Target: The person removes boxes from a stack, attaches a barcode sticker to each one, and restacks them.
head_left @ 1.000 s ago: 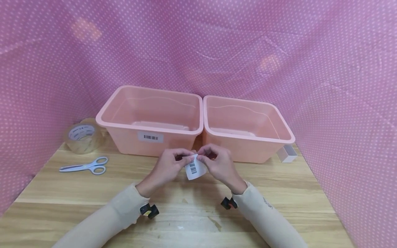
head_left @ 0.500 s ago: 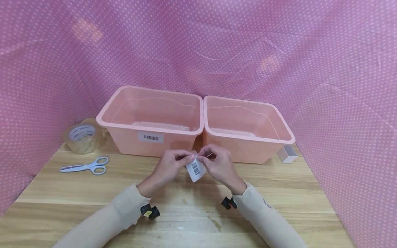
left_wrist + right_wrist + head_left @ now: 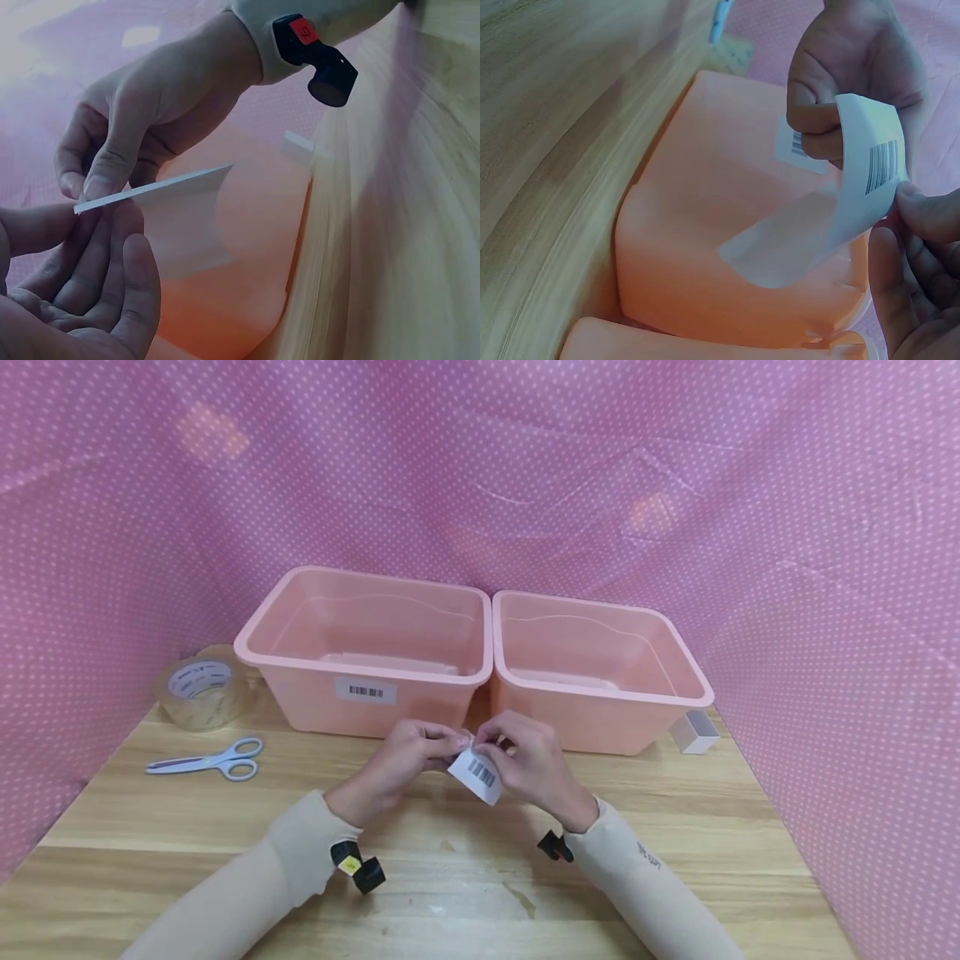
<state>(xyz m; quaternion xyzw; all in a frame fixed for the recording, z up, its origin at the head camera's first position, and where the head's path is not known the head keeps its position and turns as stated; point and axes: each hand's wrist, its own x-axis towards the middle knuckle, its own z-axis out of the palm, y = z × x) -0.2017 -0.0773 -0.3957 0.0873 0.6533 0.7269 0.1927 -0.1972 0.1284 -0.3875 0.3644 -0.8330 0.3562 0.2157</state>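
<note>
Between the two hands is a white barcode label point(image 3: 476, 772), a paler sheet curling away from its printed face in the right wrist view. My left hand point(image 3: 405, 760) pinches its upper left corner between thumb and fingers. The right hand point(image 3: 528, 756) pinches the upper edge close beside, thumb on the printed side. In the left wrist view the label point(image 3: 157, 187) appears nearly edge-on. Behind the hands stand two pink plastic bins point(image 3: 360, 670) side by side; the left one carries a barcode label point(image 3: 365, 691) on its front, the right bin point(image 3: 600, 718) shows a plain front.
Scissors point(image 3: 204, 763) lie on the wooden table point(image 3: 420, 893) at the left, with a roll of clear tape point(image 3: 201, 702) behind them. A small white box point(image 3: 694, 732) sits beside the right bin. Pink dotted cloth point(image 3: 480, 468) surrounds the table at the back and sides.
The label has turned, its lower end swinging to the right and its barcode tilting. My left wrist has rolled and shifted slightly left; the right hand stays nearly in place.
</note>
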